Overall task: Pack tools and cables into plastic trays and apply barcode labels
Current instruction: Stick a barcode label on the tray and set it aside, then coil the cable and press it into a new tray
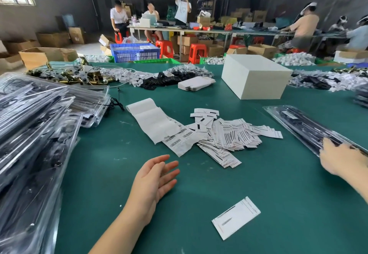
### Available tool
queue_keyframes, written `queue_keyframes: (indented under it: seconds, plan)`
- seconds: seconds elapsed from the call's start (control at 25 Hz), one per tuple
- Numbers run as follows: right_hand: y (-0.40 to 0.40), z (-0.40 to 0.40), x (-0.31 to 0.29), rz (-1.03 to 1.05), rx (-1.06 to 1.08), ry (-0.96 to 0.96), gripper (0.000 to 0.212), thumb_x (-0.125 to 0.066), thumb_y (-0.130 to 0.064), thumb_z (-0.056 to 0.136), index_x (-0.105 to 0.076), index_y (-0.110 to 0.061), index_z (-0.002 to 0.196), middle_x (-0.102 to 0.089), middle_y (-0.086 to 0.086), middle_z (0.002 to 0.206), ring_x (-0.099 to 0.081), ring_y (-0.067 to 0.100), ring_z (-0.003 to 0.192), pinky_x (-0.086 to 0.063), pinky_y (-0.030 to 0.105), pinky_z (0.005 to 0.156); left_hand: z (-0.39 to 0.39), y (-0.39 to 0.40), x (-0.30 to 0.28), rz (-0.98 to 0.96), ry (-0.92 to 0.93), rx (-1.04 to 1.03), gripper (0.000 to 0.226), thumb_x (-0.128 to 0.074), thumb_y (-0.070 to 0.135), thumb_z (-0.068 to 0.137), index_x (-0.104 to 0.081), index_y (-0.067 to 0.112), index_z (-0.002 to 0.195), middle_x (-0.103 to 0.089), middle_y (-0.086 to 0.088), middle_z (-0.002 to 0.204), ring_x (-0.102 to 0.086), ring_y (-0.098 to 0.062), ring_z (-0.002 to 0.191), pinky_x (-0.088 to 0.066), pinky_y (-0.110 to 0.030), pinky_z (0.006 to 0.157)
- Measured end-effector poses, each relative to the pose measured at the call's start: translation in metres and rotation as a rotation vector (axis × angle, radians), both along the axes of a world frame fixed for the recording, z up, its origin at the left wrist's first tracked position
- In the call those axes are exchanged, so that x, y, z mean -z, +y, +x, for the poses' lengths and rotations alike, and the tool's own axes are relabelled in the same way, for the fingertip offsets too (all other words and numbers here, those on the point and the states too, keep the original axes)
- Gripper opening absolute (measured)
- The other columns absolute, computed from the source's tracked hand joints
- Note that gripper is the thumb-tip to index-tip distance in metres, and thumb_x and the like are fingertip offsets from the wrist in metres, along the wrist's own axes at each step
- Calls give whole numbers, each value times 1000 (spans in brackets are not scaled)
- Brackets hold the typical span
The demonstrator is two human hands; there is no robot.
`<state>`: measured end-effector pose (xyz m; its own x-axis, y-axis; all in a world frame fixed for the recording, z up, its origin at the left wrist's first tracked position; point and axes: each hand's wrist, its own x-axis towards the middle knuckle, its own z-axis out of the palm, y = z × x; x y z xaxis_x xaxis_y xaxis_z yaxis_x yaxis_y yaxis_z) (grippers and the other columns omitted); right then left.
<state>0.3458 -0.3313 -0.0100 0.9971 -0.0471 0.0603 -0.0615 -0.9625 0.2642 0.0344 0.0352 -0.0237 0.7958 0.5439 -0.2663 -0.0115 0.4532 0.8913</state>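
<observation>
Gripping glossy clear tray: right hand | left hand flat, fingers straight | matte green table

We see a packing workshop: long green table, cardboard boxes on the floor, plastic crates, seated workers far behind.

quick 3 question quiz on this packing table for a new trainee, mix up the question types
1. True or false: the left hand holds a barcode label.
2. Which hand touches the packed tray?
3. The white box sits: A) on the green table, beyond the card pile; B) on the tray stack; C) beside the lone card.

Key:
1. False, it is open and empty.
2. The right hand.
3. A.
</observation>
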Motion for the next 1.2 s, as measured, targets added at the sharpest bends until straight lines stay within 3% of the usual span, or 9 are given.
queue_keyframes:
  seconds: [0.08,0.12,0.28,0.44,0.56,0.68,0.84,1.04,1.2]
  plan:
    - [-6,-3,14,-25,25,-42,67,-16,-63,93,-13,-29,151,-25,25,150,-36,46,126,-39,48,102,1,0,1,10,3,7,21,-46,15,98,-63,17,110,-74,-4,99,-72,-20,91,-55,-27,68]
    - [-3,-7,19,-25,41,-64,68,-15,-65,93,-13,-28,150,-23,25,150,-35,46,127,-39,47,101,2,0,1,13,7,7,21,-46,15,98,-63,17,110,-74,-4,99,-72,-20,91,-54,-28,69]
    - [16,-11,18,42,7,-15,43,-19,-44,101,-18,-30,141,-22,27,151,-33,47,128,-38,46,98,2,0,2,12,17,4,21,-46,14,98,-63,17,110,-74,-4,98,-72,-19,90,-54,-29,71]
    - [14,2,15,-5,-17,7,46,-18,-40,102,-14,-34,148,-15,24,156,-27,46,135,-34,45,104,-2,2,-1,-28,20,6,20,-46,13,98,-63,15,109,-74,-6,98,-72,-21,89,-55,-27,68]
    - [9,10,8,95,3,24,55,-30,-46,100,-14,-34,152,-13,17,156,-29,44,134,-34,45,105,-2,4,-3,-55,29,3,20,-47,13,98,-63,15,109,-74,-6,97,-72,-21,88,-56,-29,68]
    - [7,16,-1,173,-8,32,64,-48,-51,92,-27,-33,149,-26,15,138,-42,40,123,-40,43,102,-2,5,-5,-68,33,3,20,-46,13,98,-63,15,109,-75,-6,96,-72,-21,88,-57,-30,69]
    - [3,26,2,73,-16,-164,57,-54,-46,87,-44,-26,139,-49,17,128,-45,36,119,-35,43,105,-5,6,-7,-6,33,15,20,-47,13,97,-62,16,110,-75,-4,97,-72,-20,89,-57,-31,71]
    - [7,21,3,213,53,-161,50,-61,-36,84,-55,-15,129,-48,24,117,-49,44,106,-44,50,95,-6,11,-7,27,27,-12,21,-47,12,97,-62,17,109,-75,-2,96,-72,-19,89,-56,-31,72]
    - [19,-2,-1,328,24,-194,59,-65,-32,83,-48,-10,134,-43,29,127,-40,48,119,-37,55,101,-4,15,-5,86,46,-49,21,-48,11,95,-63,21,105,-75,1,94,-72,-16,87,-56,-28,69]
